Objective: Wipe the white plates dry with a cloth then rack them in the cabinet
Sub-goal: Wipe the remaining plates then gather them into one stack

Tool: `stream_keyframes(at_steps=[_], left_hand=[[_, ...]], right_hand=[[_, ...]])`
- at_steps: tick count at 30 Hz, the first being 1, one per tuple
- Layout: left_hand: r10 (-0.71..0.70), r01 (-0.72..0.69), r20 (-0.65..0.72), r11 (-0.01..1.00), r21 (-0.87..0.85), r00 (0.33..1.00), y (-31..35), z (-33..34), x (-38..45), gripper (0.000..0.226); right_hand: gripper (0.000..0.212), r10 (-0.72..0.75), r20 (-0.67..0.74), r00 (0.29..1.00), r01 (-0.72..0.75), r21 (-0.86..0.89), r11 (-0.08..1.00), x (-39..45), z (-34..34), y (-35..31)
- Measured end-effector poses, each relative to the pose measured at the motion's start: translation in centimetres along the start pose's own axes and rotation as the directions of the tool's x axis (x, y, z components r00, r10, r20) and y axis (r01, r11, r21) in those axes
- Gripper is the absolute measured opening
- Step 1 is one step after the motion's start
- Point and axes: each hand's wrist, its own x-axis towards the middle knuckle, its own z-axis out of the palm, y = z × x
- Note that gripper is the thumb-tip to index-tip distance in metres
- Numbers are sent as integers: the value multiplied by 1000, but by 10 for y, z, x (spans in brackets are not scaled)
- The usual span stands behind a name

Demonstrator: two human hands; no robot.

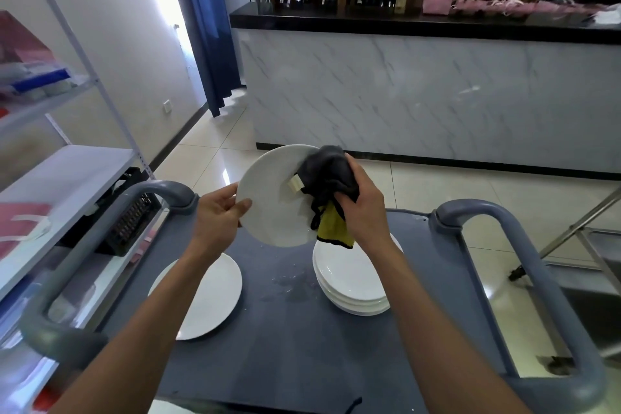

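- Head view: plate (pixel 272 198) up over cart (pixel 302 346), tilted, face toward camera.
- Left hand (pixel 218 212) pinching plate's left rim, thumb on face.
- Right hand (pixel 361 208) bunched round cloth (pixel 331 188), pressing plate's upper-right face; nearer hand for wiping.
- Left of plate's centre unwiped by cloth now, judging by position.
- Below plate: single plate (pixel 208 299) left; stack (pixel 353 282) right, roughly four.
- Cabinet not identifiable.

Right rim of the held plate (pixel 268 198) hidden behind the bunched cloth (pixel 331 178); fingertips of the right hand (pixel 361 208) buried in it; lower plates of the stack (pixel 353 282) showing only rims (count unclear); left shelves (pixel 50 158) blurred, cropped.
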Motion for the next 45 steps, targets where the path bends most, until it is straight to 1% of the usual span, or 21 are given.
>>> stream_keyframes(at_steps=[3, 7, 10, 14, 19, 22, 24, 25, 26, 27, 29, 30, 31, 33, 35, 36, 39, 42, 45], left_hand=[[12, -12, 19, 1000, 7, 1000, 0, -3, 1, 37], [0, 0, 24, 1000, -5, 1000, -6, -7, 1, 36], [13, -13, 30, 1000, -1, 999, -11, -9, 1, 35], [0, 1, 28, 1000, -24, 1000, -17, -9, 2, 34], [-78, 76, -19, 995, -69, 997, -28, -5, 3, 26], [-148, 143, -23, 977, -158, 989, -29, -2, 1, 23], [-193, 185, -10, 955, -233, 981, -27, 0, -3, 26], [-227, 216, -11, 937, -275, 974, -28, -1, -5, 29], [-291, 268, -27, 910, -317, 956, -30, -1, -6, 31], [-389, 348, -50, 869, -351, 920, -32, -2, -8, 34], [-609, 556, -50, 752, -354, 792, -40, -4, -11, 46], [-690, 648, -15, 687, -329, 724, -44, -6, -13, 54], [-740, 713, 40, 630, -307, 671, -47, -8, -15, 61], [-771, 781, 177, 554, -288, 612, -46, -8, -16, 73], [-749, 803, 298, 512, -306, 591, -40, -7, -13, 77], [-734, 805, 338, 496, -325, 589, -38, -6, -11, 75], [-704, 807, 410, 426, -410, 580, -33, -5, -7, 60], [-662, 755, 434, 326, -568, 612, -28, -1, -8, 45], [-642, 657, 386, 251, -711, 663, -25, 3, -6, 30]], right_hand=[[72, 22, 45, 999, -22, 16, 1000, 0, 1, 0], [66, -7, 77, 997, 5, 23, 1000, 1, 0, -1], [56, -16, 24, 1000, 15, 35, 999, -2, 3, -2], [46, -8, -59, 998, 8, 2, 1000, -6, 10, 1], [52, -44, -111, 993, 42, -16, 999, -14, 23, 10], [59, -62, -137, 989, 60, -16, 998, -19, 29, 12], [64, -59, -147, 987, 57, -18, 998, -22, 29, 12], [65, -58, -151, 987, 56, -18, 998, -23, 29, 12], [64, -63, -155, 986, 61, -17, 998, -24, 28, 12], [63, -72, -160, 985, 70, -20, 997, -25, 27, 11], [59, -94, -173, 980, 90, -32, 995, -29, 26, 10], [59, -102, -177, 979, 98, -33, 995, -30, 25, 8], [59, -110, -179, 978, 106, -35, 994, -32, 25, 7], [60, -138, -176, 975, 130, -56, 990, -34, 25, 7], [61, -185, -164, 969, 172, -87, 981, -36, 26, 7], [62, -209, -155, 966, 196, -94, 976, -37, 27, 9], [62, -234, -136, 963, 221, -102, 970, -42, 29, 13], [69, -271, -93, 958, 259, -126, 958, -46, 26, 20], [75, -309, 9, 951, 306, -173, 936, -49, 20, 24]])
